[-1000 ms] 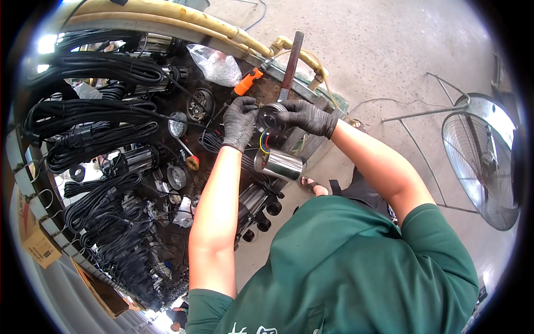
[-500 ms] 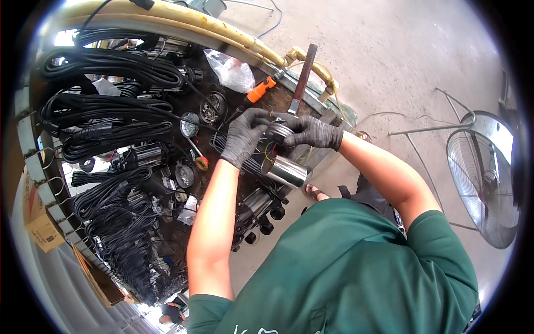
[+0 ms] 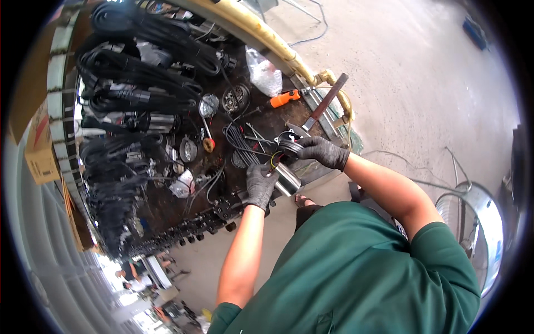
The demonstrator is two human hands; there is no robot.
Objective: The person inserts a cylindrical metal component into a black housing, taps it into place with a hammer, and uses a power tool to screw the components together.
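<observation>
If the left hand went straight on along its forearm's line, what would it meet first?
The left hand would probably meet the coiled dark cable just ahead; the shiny metal cylinder is to its right. The hand's height above the cable is unclear.

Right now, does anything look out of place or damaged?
One thing: the hammer-like tool seems to jut past the workbench edge by the yellow pipe, where it might get knocked off. Nothing looks plainly spilled or damaged.
</observation>
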